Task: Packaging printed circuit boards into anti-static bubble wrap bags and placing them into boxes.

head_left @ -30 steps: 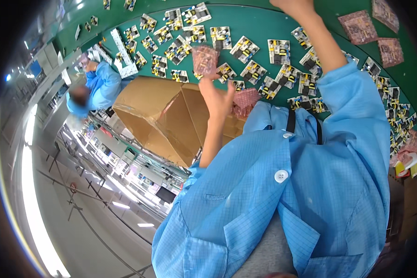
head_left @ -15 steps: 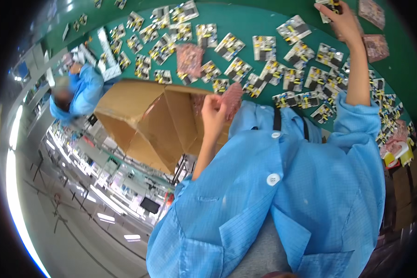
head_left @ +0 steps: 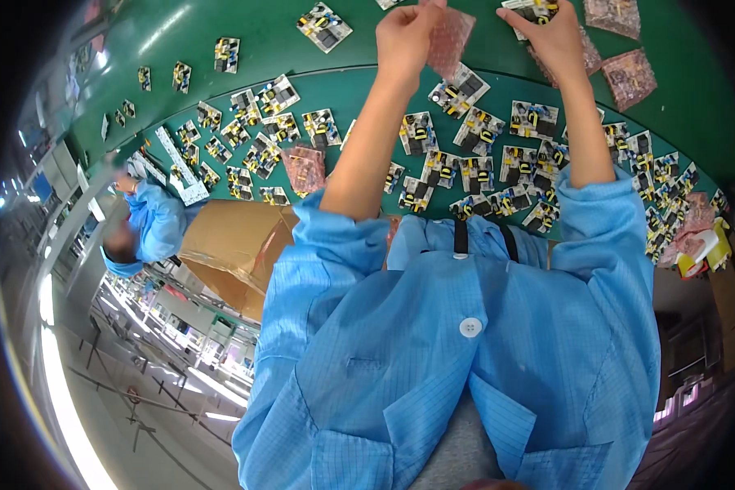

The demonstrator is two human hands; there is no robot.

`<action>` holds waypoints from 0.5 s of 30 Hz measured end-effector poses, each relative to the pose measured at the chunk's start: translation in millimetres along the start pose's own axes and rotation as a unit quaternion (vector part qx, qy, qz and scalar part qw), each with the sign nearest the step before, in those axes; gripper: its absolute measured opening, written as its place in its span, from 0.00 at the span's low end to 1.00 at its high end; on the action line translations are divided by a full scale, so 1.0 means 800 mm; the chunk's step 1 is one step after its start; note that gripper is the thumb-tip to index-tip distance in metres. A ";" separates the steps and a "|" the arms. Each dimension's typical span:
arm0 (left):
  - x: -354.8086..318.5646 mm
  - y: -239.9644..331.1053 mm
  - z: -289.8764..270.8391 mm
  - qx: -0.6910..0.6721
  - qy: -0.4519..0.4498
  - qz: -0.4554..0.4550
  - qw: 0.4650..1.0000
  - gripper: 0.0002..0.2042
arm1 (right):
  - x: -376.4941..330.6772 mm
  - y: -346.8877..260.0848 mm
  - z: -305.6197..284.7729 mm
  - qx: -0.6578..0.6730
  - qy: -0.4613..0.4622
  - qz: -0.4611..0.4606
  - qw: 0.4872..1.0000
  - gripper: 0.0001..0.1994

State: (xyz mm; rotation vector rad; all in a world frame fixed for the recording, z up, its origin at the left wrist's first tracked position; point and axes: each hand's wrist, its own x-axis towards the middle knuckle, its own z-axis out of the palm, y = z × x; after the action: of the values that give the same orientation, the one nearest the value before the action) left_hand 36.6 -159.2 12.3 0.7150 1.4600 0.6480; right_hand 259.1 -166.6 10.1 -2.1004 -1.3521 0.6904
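Observation:
At the far side of the green table point(head_left: 261, 20), my left hand point(head_left: 406, 41) is closed on a pink bubble-wrap bag point(head_left: 452, 47), which hangs to the right of the fingers. My right hand point(head_left: 559, 41) reaches to the top edge of the view, its thumb and fingers around a circuit board point(head_left: 535, 11) with yellow and black parts. Its fingertips are partly cut off there. Pink bubble-wrap packets point(head_left: 590, 55) lie beside and partly behind the right hand. Another circuit board point(head_left: 459, 90) lies below the bag.
Many loose circuit boards point(head_left: 478, 131) cover the near tabletop. More pink packets point(head_left: 630, 79) lie at the far right, one packet point(head_left: 305, 169) at mid-left. An open cardboard box point(head_left: 229, 245) stands against the table's near left. A co-worker in blue point(head_left: 155, 220) is at the left.
My left hand has moved from beside the cardboard box up to the table's far side, carrying the pink bubble-wrap bag. My right hand stays around the circuit board. The view has shifted.

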 end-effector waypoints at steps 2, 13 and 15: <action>0.041 -0.046 -0.019 0.068 0.063 0.040 0.995 0.15 | 0.006 -0.029 -0.001 0.058 -0.060 0.080 0.993 0.36; 0.029 -0.030 -0.023 0.158 0.041 0.098 0.982 0.05 | 0.024 0.056 -0.013 0.307 -0.124 0.065 0.941 0.21; 0.027 -0.026 -0.040 0.166 -0.017 0.136 0.976 0.05 | 0.029 0.039 -0.040 0.321 -0.232 0.153 0.905 0.20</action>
State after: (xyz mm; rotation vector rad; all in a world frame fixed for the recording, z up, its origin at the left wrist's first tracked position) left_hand 4.5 -154.7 -16.8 1.1969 1.4674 0.6001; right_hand 309.0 -161.5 8.6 -1.6567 -0.8228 1.6033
